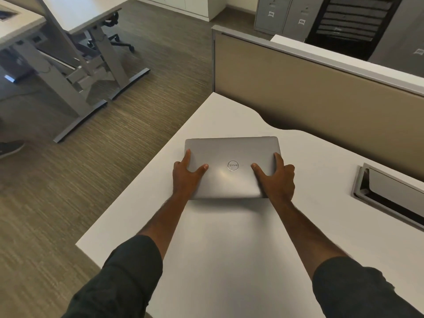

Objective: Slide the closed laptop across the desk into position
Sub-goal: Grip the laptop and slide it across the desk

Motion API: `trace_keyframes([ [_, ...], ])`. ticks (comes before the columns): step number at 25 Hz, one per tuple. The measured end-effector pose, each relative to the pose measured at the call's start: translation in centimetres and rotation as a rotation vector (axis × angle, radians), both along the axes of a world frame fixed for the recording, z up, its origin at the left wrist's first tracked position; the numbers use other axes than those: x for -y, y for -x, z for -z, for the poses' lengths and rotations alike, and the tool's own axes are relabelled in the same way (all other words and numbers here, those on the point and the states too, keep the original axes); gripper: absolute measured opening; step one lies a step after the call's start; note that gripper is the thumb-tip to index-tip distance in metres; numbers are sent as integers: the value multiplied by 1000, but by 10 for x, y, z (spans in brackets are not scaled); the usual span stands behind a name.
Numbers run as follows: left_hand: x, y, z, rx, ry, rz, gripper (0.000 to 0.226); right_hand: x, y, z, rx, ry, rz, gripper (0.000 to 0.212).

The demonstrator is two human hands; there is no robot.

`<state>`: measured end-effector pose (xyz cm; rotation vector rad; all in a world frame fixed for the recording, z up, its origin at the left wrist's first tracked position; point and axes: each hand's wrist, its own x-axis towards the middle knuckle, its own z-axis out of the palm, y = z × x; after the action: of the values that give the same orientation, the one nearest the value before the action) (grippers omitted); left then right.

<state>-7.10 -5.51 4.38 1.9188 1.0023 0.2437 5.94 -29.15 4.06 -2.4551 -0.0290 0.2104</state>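
Observation:
A closed silver laptop (231,152) with a round logo on its lid lies flat on the white desk (229,237), near the desk's far left part. My left hand (187,176) grips the laptop's near left corner, thumb on the lid and fingers along the left side. My right hand (276,180) grips the near right corner the same way, thumb on the lid and fingers along the right edge. Both forearms reach forward over the desk in dark sleeves.
A tan partition panel (321,99) rises behind the desk on the right. A cable hatch (390,193) with its flap up is set in the desk at right. The desk's left edge drops to carpet; other desks (75,53) stand beyond.

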Motion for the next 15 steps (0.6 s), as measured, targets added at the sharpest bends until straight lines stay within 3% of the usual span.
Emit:
trace_keyframes([
  [15,54,80,-1,31,-13,-7,87,53,83,-7,3,0,11,92],
])
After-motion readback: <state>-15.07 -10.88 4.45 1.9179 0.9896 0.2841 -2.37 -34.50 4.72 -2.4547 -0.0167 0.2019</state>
